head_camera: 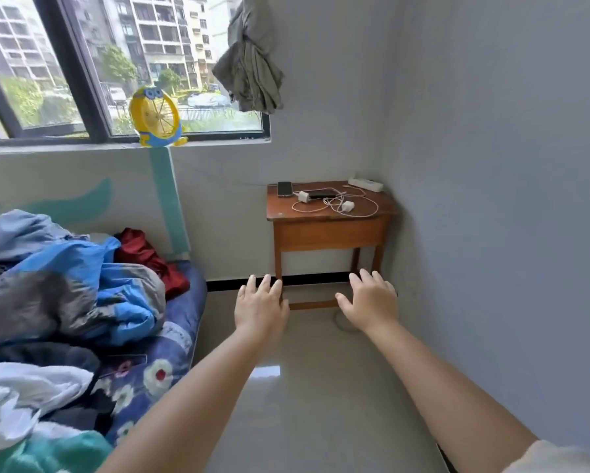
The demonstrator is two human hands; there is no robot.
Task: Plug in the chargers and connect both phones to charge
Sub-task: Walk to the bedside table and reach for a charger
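Note:
A small wooden table (327,232) stands in the room's far corner. On it lie a light phone (284,188) at the back left and a dark phone (321,194) near the middle. Two white charger plugs (303,196) (348,206) rest among tangled white cables (334,203). A white power strip (365,184) sits at the table's back right by the wall. My left hand (261,305) and my right hand (370,303) are stretched out in front of me, palms down, fingers spread and empty, well short of the table.
A bed (170,339) piled with clothes and bedding fills the left side. A yellow toy fan (157,116) stands on the window sill. Grey cloth (251,63) hangs by the window. Pale tiled floor (303,387) runs between me and the table; a wall closes the right side.

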